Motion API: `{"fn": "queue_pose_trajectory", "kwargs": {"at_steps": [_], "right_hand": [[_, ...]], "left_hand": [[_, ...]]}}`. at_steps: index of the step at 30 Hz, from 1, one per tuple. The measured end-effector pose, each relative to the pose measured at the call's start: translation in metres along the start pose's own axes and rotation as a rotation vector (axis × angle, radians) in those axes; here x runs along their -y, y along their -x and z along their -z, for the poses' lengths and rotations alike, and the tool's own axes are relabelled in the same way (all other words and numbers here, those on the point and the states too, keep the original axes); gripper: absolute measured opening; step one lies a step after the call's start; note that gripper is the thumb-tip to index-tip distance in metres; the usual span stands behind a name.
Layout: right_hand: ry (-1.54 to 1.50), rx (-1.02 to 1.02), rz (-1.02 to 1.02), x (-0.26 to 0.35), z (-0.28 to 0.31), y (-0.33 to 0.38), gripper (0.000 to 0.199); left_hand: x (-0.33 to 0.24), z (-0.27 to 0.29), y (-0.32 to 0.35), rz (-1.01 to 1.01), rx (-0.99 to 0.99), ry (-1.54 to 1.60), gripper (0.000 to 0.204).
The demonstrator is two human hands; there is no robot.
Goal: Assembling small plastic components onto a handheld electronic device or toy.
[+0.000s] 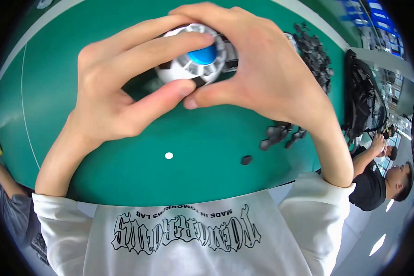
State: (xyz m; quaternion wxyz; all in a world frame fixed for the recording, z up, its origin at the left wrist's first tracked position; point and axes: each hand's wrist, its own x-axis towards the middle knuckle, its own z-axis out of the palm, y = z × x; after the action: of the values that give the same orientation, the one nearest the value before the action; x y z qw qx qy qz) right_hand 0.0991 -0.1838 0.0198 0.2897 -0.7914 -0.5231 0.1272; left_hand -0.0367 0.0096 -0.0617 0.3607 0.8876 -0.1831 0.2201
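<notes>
Between my hands is a round white device (pixel 174 72) with a grey segmented ring and a blue dome (pixel 203 56) in its middle. A black patch (pixel 198 81) shows on its near edge. My left hand (pixel 108 78) is closed round its left side, one fingertip on the dome and the thumb at the black patch. My right hand (pixel 273 69) curves round the far and right sides, its thumb at the near edge beside the left thumb. Right-hand fingertips at the far side are partly hidden. A silver and black part (pixel 231 60) shows just right of the device, mostly covered.
Small black pentagonal pieces (pixel 315 60) are heaped right of my right hand on the green table (pixel 124 179). More loose pieces (pixel 276 134) lie nearer. A white dot (pixel 169 156) sits in front. A black mesh bag (pixel 365 92) and a seated person (pixel 375 181) are at right.
</notes>
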Motion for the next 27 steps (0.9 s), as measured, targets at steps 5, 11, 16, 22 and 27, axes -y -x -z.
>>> {"fn": "queue_pose_trajectory", "kwargs": {"at_steps": [5,11,16,22,27], "right_hand": [[0.367,-0.219,-0.01,-0.075,0.058,0.027,0.019],[0.435,-0.131,-0.032,-0.127,0.046,0.04,0.016],[0.369,-0.012,-0.201,-0.116,0.047,0.026,0.016],[-0.046,-0.151,-0.556,-0.067,0.04,0.02,0.023],[-0.438,-0.055,-0.239,-0.016,0.008,-0.001,0.018]], "left_hand": [[-0.015,0.009,-0.017,0.117,0.079,-0.143,0.056],[0.032,0.027,-0.03,-0.252,0.056,-0.264,0.057],[0.063,0.014,-0.021,-0.467,-0.119,-0.232,0.058],[0.054,0.017,-0.009,-0.411,-0.241,-0.169,0.06],[0.04,0.025,-0.005,-0.226,-0.148,-0.399,0.059]]}}
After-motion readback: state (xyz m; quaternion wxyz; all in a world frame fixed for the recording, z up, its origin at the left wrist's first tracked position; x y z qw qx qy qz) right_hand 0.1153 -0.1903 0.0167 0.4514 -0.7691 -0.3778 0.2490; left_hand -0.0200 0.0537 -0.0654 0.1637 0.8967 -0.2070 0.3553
